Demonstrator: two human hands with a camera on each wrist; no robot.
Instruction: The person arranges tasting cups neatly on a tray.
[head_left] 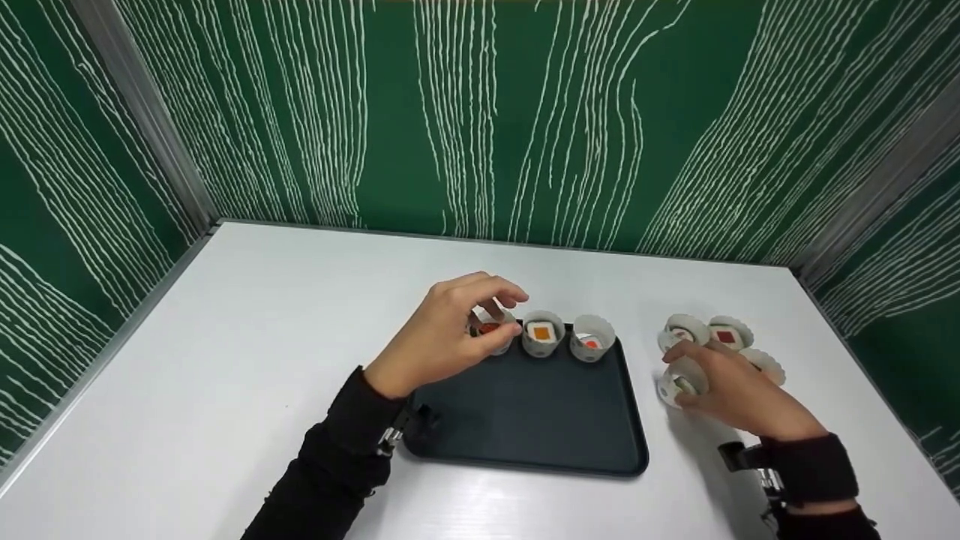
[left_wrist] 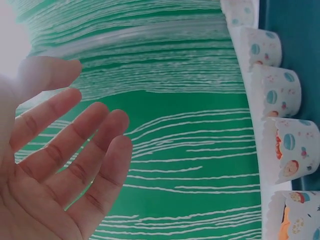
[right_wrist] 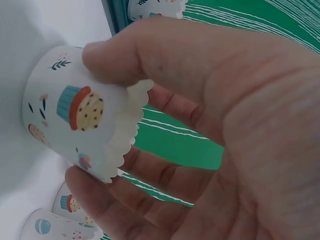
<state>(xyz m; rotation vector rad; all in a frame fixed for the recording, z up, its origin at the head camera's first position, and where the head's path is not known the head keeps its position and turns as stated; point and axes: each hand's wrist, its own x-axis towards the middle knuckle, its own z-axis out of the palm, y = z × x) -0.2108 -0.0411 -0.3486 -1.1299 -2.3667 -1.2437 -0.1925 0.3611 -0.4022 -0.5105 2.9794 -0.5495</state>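
Note:
My right hand [head_left: 742, 390] grips a white paper baking cup [right_wrist: 65, 110] printed with cupcakes, thumb on one side and fingertips on the other. Something greenish shows inside it from above. My left hand [head_left: 442, 334] hovers over the back left of a dark tray [head_left: 525, 420], its fingers loosely bent and holding nothing. Partly behind those fingers stands a cup with red contents [head_left: 489, 328]. To its right on the tray are a cup with an orange-centred white piece [head_left: 543, 334] and a cup with an orange-red bit [head_left: 592, 339].
Near the held cup, to the right of the tray, stand another paper cup [head_left: 684, 328], one with a dark red square [head_left: 729, 334] and one partly behind my right hand [head_left: 769, 367]. The white table [head_left: 225, 360] ends at green panels [head_left: 397, 112] with white wavy lines.

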